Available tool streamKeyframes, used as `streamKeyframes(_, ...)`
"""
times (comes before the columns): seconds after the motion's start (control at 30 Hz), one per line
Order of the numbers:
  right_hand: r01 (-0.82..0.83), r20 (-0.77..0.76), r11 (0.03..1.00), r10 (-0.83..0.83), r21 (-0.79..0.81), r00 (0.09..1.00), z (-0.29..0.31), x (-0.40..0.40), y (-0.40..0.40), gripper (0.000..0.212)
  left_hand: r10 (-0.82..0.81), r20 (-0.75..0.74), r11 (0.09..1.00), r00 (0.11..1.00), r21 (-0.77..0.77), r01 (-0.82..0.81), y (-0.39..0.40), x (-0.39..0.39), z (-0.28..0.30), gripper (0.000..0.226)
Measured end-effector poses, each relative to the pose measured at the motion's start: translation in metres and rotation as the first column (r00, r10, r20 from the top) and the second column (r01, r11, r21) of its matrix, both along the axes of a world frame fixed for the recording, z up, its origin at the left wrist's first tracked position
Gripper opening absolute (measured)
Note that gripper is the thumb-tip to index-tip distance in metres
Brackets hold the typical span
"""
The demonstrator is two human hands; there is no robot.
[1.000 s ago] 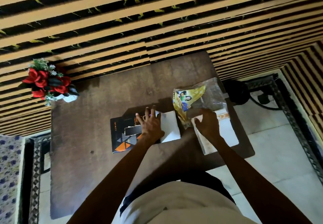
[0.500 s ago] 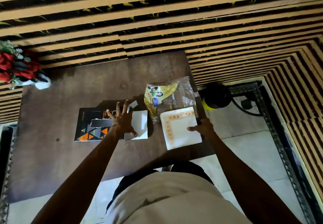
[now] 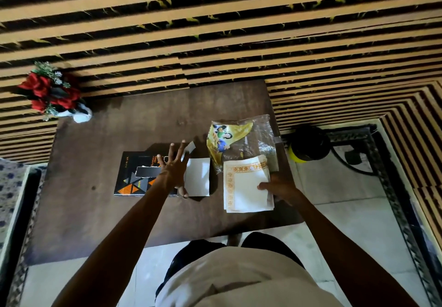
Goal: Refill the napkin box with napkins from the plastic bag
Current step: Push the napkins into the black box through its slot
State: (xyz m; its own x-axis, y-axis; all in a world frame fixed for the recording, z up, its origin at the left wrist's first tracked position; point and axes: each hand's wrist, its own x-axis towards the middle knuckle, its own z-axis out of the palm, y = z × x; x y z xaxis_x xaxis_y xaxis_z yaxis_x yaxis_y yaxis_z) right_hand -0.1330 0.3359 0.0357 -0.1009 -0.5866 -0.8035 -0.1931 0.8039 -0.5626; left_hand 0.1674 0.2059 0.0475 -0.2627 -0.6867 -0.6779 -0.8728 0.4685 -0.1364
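Note:
A black napkin box with orange triangles lies flat on the brown table, its white end flap open to the right. My left hand rests flat on the box's right end, fingers spread. A crumpled clear and yellow plastic bag lies to the right of the box. In front of the bag sits a stack of white napkins with orange borders. My right hand grips the stack at its right edge, thumb on top.
A white vase of red flowers stands at the table's far left corner. A black and yellow round object sits on the floor right of the table. A striped wall rises behind. The table's right edge runs just past the napkins.
The napkin stack has come out of the bag and now lies in front of it, with my right hand moved to its right edge. My left hand stays on the box.

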Motion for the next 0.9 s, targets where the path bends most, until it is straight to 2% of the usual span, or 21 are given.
streamKeyframes(0.07,-0.055,-0.036,0.994,0.051,-0.095,0.998,0.005,0.001,-0.003,0.054,-0.018,-0.010,1.000,1.000,-0.013,0.018,0.000,0.001,0.003,0.143)
streamKeyframes(0.13,-0.084,0.019,0.983,0.088,-0.165,0.996,0.018,0.000,-0.004,0.072,-0.022,-0.026,1.000,0.999,-0.022,0.021,-0.001,0.003,0.005,0.146)
streamKeyframes(0.2,-0.035,0.141,0.969,0.071,-0.244,0.987,0.034,0.003,-0.006,0.069,-0.017,-0.070,0.999,0.997,-0.045,0.014,0.001,0.007,0.006,0.145)
streamKeyframes(0.27,0.146,0.299,0.949,-0.059,-0.279,0.953,0.047,0.010,-0.011,0.056,0.000,-0.144,0.999,0.990,-0.050,-0.007,0.003,0.011,0.005,0.151)
streamKeyframes(0.37,0.430,0.557,0.871,-0.241,-0.237,0.795,0.051,0.038,-0.030,0.049,0.038,-0.249,0.999,0.968,-0.014,-0.043,0.003,0.018,0.007,0.160)
streamKeyframes(0.47,0.532,0.735,0.836,-0.277,-0.133,0.620,0.044,0.076,-0.045,0.042,0.099,-0.416,0.995,0.904,0.045,-0.088,0.001,0.026,0.014,0.157)
streamKeyframes(0.5,0.523,0.736,0.846,-0.288,-0.104,0.613,0.040,0.089,-0.047,0.035,0.136,-0.471,0.991,0.872,0.072,-0.116,0.000,0.030,0.017,0.157)
streamKeyframes(0.57,0.445,0.664,0.892,-0.287,-0.077,0.690,0.027,0.109,-0.049,0.020,0.188,-0.537,0.982,0.822,0.100,-0.159,-0.006,0.037,0.012,0.161)
streamKeyframes(0.63,0.382,0.557,0.923,-0.296,-0.042,0.776,0.010,0.120,-0.052,0.029,0.139,-0.521,0.990,0.842,0.079,-0.115,-0.010,0.040,0.005,0.158)
streamKeyframes(0.73,0.346,0.452,0.938,-0.297,-0.027,0.841,-0.009,0.121,-0.054,0.028,0.103,-0.485,0.995,0.868,0.063,-0.083,-0.009,0.039,0.006,0.130)
streamKeyframes(0.83,0.300,0.359,0.953,-0.264,-0.048,0.895,-0.021,0.117,-0.054,0.021,0.084,-0.518,0.996,0.851,0.056,-0.064,-0.012,0.044,0.011,0.135)
streamKeyframes(0.9,0.320,0.297,0.944,-0.284,-0.079,0.912,-0.029,0.114,-0.055,0.030,0.098,-0.546,0.994,0.832,0.093,-0.056,-0.016,0.049,0.008,0.138)
